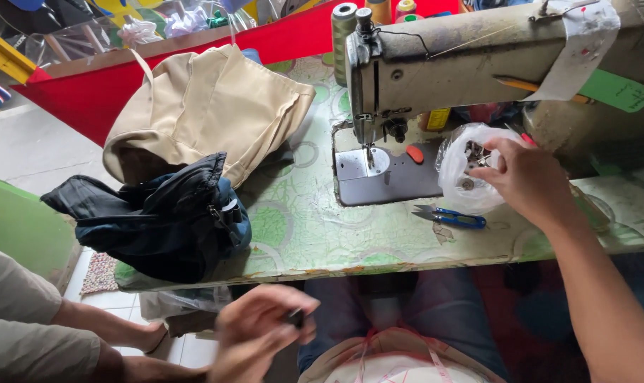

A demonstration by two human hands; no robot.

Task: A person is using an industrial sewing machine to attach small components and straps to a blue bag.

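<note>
Nearest the camera, below the table's front edge, the left hand [261, 328] is curled, its fingers pinched together on a small dark object [295, 317] too blurred to identify. A pink measuring tape [398, 354] drapes over the person's lap just beside it. At the lower left, another person's forearm [102, 326] and beige sleeve lie close to the floor, apart from the wearer's hands.

The sewing table [315, 234], covered in a green circle-patterned sheet, carries the rest. Near its front left corner a dark navy bag [162, 220] with a zipper slumps, partly overhanging the edge. Toward the front right, small blue-handled thread snips [451, 217] lie flat on the surface.

Just behind the snips, the right hand [531, 181] reaches in from the right edge, its fingers closed on the mouth of a clear plastic bag [460, 177] with small metal parts inside. The plastic bag rests against the sewing machine's grey bed [378, 177].

Farther back on the left, a beige tote bag [208, 106] lies tilted, overlapping the navy one. The worn cream sewing machine [478, 57] spans the right rear, a pale green thread cone [343, 32] standing behind its head. Red fabric [95, 96] lies beyond the table's far edge.
</note>
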